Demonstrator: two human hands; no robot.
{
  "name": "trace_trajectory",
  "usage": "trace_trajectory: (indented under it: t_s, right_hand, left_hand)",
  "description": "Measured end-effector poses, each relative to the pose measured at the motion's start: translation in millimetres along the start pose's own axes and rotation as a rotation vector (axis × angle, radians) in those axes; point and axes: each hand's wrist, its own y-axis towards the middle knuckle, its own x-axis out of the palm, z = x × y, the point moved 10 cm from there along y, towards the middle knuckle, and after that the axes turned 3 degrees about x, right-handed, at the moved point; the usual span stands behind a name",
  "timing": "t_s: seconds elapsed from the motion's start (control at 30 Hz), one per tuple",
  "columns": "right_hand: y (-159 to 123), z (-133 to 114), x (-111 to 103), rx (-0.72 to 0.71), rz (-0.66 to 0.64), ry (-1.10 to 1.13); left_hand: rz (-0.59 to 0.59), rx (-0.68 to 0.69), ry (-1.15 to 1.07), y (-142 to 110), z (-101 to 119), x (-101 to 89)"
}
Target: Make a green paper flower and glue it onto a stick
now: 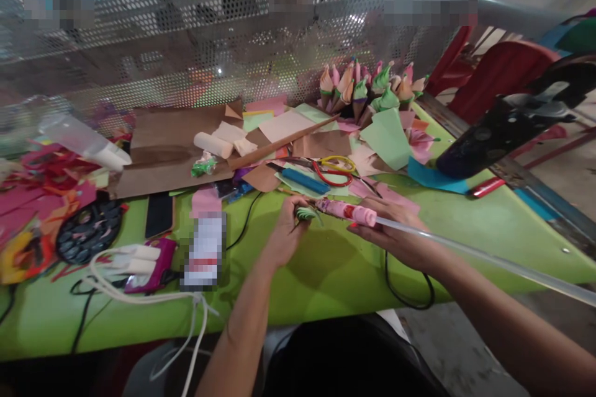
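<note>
My left hand [285, 237] pinches a small pleated green paper piece [306, 214] above the green table [321, 291]. My right hand [395, 232] is wrapped round a pink glue gun [347, 211], its tip pointing left and close to the green paper. A long translucent glue stick [484, 251] runs out of the gun's back end to the right, over my forearm. A black cord [408, 305] loops on the table below my right hand. Finished-looking paper ice-cream cones [367, 90] stand bunched at the back right.
Scissors [333, 172], a blue cutter [305, 180] and paper scraps [386, 139] lie just beyond my hands. A phone [205, 251], power bank with white cable [144, 267] and black coil [90, 232] sit left. A dark bottle-like object [488, 136] stands right; perforated metal [162, 62] rises behind.
</note>
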Motion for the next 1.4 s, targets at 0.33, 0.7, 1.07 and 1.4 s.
trace_trajectory:
  t_s: [0.33, 0.7, 1.07, 1.4]
  right_hand:
    - [-4, 7, 3, 0.015, -0.041, 0.025]
    - [-2, 3, 0, 0.006, -0.007, 0.040]
    - [4, 1, 8, 0.023, -0.029, 0.053]
    - [1, 6, 6, 0.016, -0.063, 0.088]
  left_hand:
    - [0.020, -0.024, -0.010, -1, -3, -2.9]
    - [-0.002, 0.010, 0.017, -1, 1, -0.7]
    - [0.000, 0.011, 0.019, 0, -1, -2.3]
    - [0.018, 0.016, -0.003, -1, -1, -3.8]
